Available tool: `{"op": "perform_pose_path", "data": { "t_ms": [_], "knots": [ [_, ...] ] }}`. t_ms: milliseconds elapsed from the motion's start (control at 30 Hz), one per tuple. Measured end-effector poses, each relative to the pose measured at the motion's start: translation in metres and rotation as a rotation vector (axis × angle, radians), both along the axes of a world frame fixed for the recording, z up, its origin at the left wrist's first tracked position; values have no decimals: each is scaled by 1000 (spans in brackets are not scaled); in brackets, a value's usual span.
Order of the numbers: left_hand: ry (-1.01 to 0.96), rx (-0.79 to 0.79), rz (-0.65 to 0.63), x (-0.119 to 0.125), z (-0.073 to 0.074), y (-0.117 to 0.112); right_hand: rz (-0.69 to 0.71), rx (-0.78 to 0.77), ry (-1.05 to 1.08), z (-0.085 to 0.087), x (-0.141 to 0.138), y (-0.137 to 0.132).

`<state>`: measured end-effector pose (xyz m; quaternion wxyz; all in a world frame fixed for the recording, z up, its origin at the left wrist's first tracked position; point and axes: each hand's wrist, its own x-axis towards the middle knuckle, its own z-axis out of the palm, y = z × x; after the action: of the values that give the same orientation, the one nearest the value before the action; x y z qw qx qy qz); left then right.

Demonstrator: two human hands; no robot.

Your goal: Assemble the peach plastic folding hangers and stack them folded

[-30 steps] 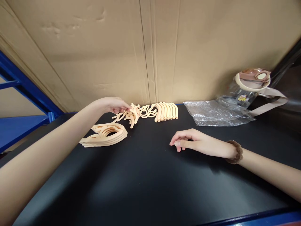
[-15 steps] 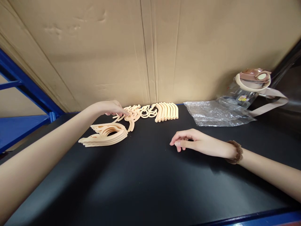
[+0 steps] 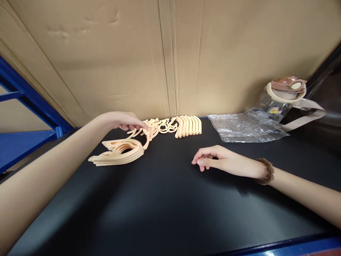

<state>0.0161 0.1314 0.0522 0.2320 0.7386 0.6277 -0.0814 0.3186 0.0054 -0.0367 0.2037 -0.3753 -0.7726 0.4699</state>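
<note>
Loose pile of cream curved pieces lies at the back of the black tabletop, left of centre. My left hand touches it by the fingertips; whether I grip one, I cannot tell. Just in front: smooth nested stack. To its right: ringlike pieces, then an even row of curved arms. My right hand, well apart, holds nothing, fingers loosely curled. Farther right: crinkled clear bag, see-through bottle, contents unclear. Cardboard wall behind.
</note>
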Motion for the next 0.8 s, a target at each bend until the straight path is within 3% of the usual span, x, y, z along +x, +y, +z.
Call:
{"op": "perform_pose_path", "data": {
  "t_ms": [200,367,567,700,800],
  "knots": [
    [-224,36,-58,5,6,-11,10,3,1,0,0,0],
    [-352,73,-114,36,5,-49,4,0,-3,0,0,0],
    [-602,-47,-205,69,-21,-93,-60,30,119,-7,-2,-1],
    [-664,-108,-243,83,-39,-106,-126,93,193,-9,-6,-5],
    [-744,-192,-180,91,-50,-112,-135,135,152,-8,-8,-6]
  ]
}}
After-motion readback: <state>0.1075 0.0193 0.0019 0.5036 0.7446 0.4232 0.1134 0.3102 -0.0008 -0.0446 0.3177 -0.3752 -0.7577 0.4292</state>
